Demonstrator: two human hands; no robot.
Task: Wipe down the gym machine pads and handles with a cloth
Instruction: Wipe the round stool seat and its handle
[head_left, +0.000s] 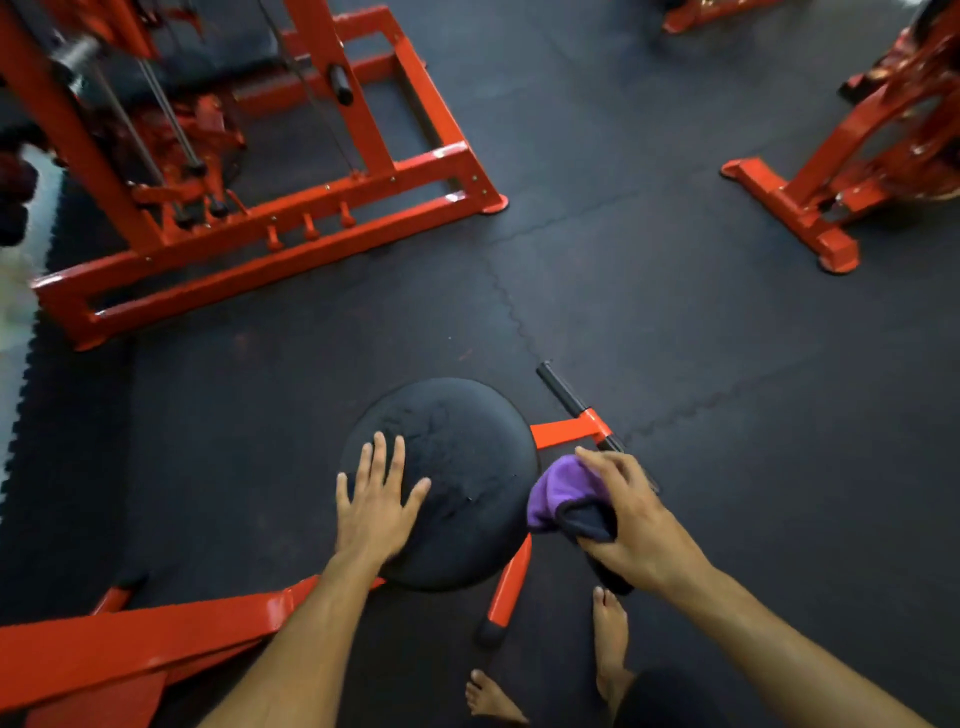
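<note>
A round black seat pad (467, 467) sits low in the middle of the head view, on an orange frame. My left hand (376, 501) lies flat on the pad's left side with its fingers spread. My right hand (631, 527) grips a purple and dark cloth (563, 493) just past the pad's right edge. Behind the cloth, an orange arm carries a black handle bar (566, 397) that runs up and to the left. A second orange arm with a black grip (506, 590) slants down from under the pad.
A large orange cable machine frame (270, 249) stands at the back left, and another orange machine base (810, 208) at the right. An orange beam (130, 649) crosses the lower left. My bare feet (610, 639) stand on the black rubber floor tiles.
</note>
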